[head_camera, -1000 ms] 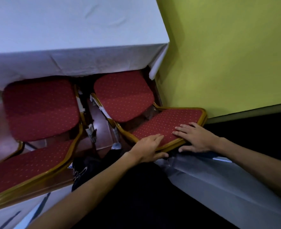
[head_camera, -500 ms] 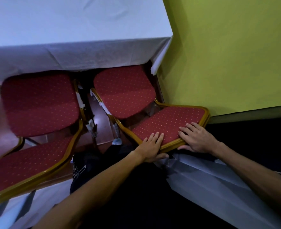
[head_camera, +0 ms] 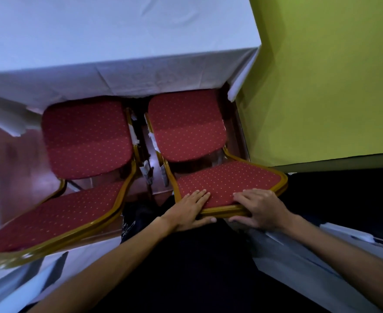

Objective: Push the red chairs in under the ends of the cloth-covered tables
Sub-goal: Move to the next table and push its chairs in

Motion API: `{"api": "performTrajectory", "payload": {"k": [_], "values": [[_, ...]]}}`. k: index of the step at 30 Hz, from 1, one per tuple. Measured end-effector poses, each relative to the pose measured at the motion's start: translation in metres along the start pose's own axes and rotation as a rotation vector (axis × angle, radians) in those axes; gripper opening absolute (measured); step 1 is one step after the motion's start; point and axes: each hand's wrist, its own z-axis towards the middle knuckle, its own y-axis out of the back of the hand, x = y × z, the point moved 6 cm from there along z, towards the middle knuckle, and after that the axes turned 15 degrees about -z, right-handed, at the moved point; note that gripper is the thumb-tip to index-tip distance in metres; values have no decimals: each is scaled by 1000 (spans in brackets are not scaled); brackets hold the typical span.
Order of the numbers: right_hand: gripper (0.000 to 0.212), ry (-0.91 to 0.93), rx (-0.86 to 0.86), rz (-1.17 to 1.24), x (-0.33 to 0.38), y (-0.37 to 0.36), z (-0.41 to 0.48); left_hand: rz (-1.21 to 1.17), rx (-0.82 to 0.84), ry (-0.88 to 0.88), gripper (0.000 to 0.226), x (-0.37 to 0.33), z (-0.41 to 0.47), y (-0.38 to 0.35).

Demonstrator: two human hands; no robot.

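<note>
Two red chairs with gold frames stand side by side at the end of a white cloth-covered table. Both of my hands hold the top of the right chair's backrest. My left hand has its fingers over the red padding and its thumb under the gold rim. My right hand grips the same rim a little to the right. The right chair's seat reaches partly under the cloth's edge. The left chair stands next to it, untouched, its backrest slanting toward the lower left.
A yellow-green wall runs close along the right chair's right side. Reddish-brown floor shows left of the chairs. Another white cloth lies at the lower right, behind my arms.
The right chair has slid toward the table and straightened, so its seat now reaches under the cloth's edge. Both hands stayed on its backrest, closer together, thumbs under the rim.
</note>
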Motion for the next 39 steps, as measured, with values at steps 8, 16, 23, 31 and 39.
{"api": "performTrajectory", "payload": {"k": [8, 16, 23, 31, 39], "values": [[70, 60, 91, -74, -67, -15, -41, -20, -7, 13, 95, -6, -2, 10], [71, 10, -1, -38, -6, -16, -29, 29, 19, -19, 100, -16, -16, 9], [71, -12, -51, 125, 45, -27, -16, 30, -67, 12, 95, 10, -57, 18], [76, 101, -9, 108, 32, -36, -10, 83, -34, 65, 101, 10, -48, 11], [78, 117, 79, 42, -17, -32, -19, 21, -13, 125, 109, -14, -12, -3]]}}
